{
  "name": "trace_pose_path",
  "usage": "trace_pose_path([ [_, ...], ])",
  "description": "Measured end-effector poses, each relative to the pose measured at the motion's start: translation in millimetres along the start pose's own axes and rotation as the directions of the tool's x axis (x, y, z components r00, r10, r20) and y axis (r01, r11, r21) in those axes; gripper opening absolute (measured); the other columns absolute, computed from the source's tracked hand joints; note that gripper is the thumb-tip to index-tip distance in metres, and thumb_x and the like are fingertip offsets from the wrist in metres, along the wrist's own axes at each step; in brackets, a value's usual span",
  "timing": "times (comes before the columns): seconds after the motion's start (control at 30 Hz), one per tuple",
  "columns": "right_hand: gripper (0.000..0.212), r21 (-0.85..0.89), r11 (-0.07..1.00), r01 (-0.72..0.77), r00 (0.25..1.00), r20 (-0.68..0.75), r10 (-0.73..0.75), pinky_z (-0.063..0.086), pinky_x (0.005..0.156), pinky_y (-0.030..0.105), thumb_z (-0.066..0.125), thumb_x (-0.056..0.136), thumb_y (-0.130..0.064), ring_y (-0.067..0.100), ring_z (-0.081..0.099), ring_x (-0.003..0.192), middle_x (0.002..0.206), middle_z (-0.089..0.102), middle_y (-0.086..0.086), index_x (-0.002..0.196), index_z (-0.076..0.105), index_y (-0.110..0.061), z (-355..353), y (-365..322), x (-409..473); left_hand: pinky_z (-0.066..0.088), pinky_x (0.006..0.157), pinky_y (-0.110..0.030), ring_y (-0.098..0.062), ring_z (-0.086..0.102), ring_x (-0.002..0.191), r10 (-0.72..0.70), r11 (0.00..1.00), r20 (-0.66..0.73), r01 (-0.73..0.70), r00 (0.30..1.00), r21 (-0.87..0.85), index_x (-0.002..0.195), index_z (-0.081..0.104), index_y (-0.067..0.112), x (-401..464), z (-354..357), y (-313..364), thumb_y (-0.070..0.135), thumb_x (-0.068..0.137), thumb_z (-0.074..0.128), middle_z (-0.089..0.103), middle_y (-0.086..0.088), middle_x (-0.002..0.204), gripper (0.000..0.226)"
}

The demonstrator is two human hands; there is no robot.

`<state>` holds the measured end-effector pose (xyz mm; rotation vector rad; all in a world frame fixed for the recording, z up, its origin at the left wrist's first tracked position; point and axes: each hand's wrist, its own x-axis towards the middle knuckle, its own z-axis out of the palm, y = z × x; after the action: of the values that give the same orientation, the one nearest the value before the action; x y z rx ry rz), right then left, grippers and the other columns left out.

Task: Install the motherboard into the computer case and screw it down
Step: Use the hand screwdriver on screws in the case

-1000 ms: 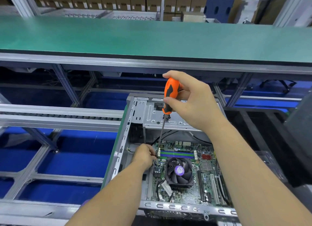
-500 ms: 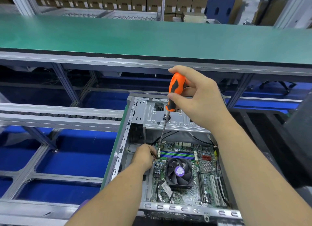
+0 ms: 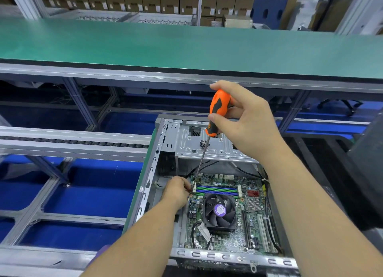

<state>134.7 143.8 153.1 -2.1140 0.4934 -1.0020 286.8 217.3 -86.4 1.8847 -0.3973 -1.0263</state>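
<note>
Below the long green-topped workbench (image 3: 186, 46), seen from the head camera, an open grey sheet-metal computer case (image 3: 165, 152) lies on its side with the green printed-circuit motherboard (image 3: 232, 231) seated flat inside it. A black cooling fan with a purple hub label (image 3: 220, 211) sits on the board, just in front of the blue and green memory slots (image 3: 216, 190). The right hand (image 3: 246, 123) is curled around the orange-and-black handle of a long-shafted screwdriver (image 3: 217, 113), whose thin steel shaft slants down to the board's far left corner. There the left hand (image 3: 176, 191) has its fingertips pinched together at the tip, on what looks like a small screw (image 3: 190, 191), though it is too small to be sure.
</note>
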Motion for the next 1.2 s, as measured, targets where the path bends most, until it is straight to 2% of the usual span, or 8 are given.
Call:
trace_pose_path([
  [0.17,0.051,0.003,1.000,-0.011,1.000,-0.004,0.011,0.064,0.076,0.035,0.074,0.088,-0.001,0.030,0.071,0.077,0.088,0.063,0.007,0.126,0.060,-0.031,-0.2,2.4,-0.4,0.041,0.063,-0.025,-0.023,0.043,0.062,-0.223,0.958,-0.038,0.211,0.974,-0.196,0.066,0.059,0.003,11.0,6.8,-7.5,-0.014,0.084,0.042,0.054,-0.015,0.078,0.030],
  [0.3,0.051,0.003,1.000,-0.020,1.000,-0.008,0.020,0.064,0.075,0.034,0.074,0.088,-0.001,0.028,0.070,0.076,0.087,0.063,0.004,0.127,0.060,-0.032,-0.2,4.4,-0.6,0.048,0.077,-0.028,-0.039,0.057,0.112,-0.227,0.944,0.030,0.228,0.973,-0.237,0.076,0.064,0.007,8.6,8.3,-5.1,-0.016,0.090,0.033,0.059,-0.025,0.126,0.041],
  [0.33,0.052,0.003,1.000,-0.019,1.000,-0.008,0.019,0.064,0.075,0.034,0.074,0.088,-0.001,0.028,0.070,0.076,0.087,0.063,0.004,0.127,0.060,-0.032,0.2,4.6,-0.6,0.048,0.090,-0.033,-0.044,0.039,0.132,-0.244,0.940,0.026,0.243,0.969,-0.238,0.076,0.064,0.008,9.4,8.8,-4.9,-0.016,0.090,0.032,0.058,-0.027,0.129,0.042],
  [0.4,0.052,0.002,1.000,-0.013,1.000,-0.006,0.013,0.063,0.075,0.034,0.074,0.088,-0.001,0.027,0.070,0.076,0.087,0.063,0.002,0.125,0.059,-0.035,0.8,4.7,-0.1,0.047,0.099,-0.035,-0.043,0.054,0.121,-0.269,0.918,0.016,0.262,0.963,-0.297,0.074,0.065,0.005,11.5,9.6,-4.6,-0.013,0.090,0.035,0.062,-0.024,0.118,0.039],
  [0.53,0.053,-0.002,1.000,0.007,1.000,-0.006,-0.007,0.063,0.076,0.032,0.074,0.088,-0.002,0.026,0.070,0.078,0.088,0.063,0.001,0.124,0.058,-0.036,0.8,3.2,2.6,0.033,0.045,-0.016,-0.014,0.039,0.051,-0.235,0.903,0.016,0.225,0.972,-0.365,0.077,0.065,0.000,2.2,8.3,4.4,-0.012,0.091,0.031,0.049,-0.009,0.074,0.038],
  [0.7,0.052,-0.022,1.000,0.001,1.000,0.000,-0.001,0.063,0.077,0.033,0.074,0.089,-0.004,0.025,0.071,0.080,0.090,0.064,0.003,0.126,0.058,-0.036,0.6,2.6,7.5,0.041,0.054,-0.012,-0.016,0.053,0.079,-0.188,0.945,-0.025,0.174,0.982,-0.278,0.073,0.062,0.016,0.3,8.0,1.7,-0.020,0.088,0.032,0.058,-0.001,0.084,0.049],
  [0.87,0.052,-0.026,1.000,0.001,1.000,-0.001,-0.001,0.063,0.075,0.029,0.074,0.089,-0.003,0.022,0.070,0.079,0.089,0.062,-0.001,0.126,0.057,-0.036,-1.1,2.4,13.3,0.037,0.065,-0.026,-0.018,0.045,0.066,-0.166,0.944,0.050,0.173,0.985,-0.280,0.067,0.066,0.005,-0.7,8.4,3.4,-0.011,0.093,0.034,0.055,-0.007,0.073,0.044],
  [1.2,0.054,0.006,0.999,-0.033,0.999,0.017,0.033,0.063,0.076,0.031,0.074,0.089,-0.001,0.021,0.070,0.079,0.088,0.062,0.000,0.124,0.057,-0.038,0.6,8.4,15.8,0.039,0.052,-0.005,-0.003,0.044,0.064,-0.087,0.981,0.108,0.104,0.990,-0.167,0.102,0.068,0.000,-10.6,8.8,14.2,-0.014,0.092,0.040,0.050,0.005,0.075,0.033],
])
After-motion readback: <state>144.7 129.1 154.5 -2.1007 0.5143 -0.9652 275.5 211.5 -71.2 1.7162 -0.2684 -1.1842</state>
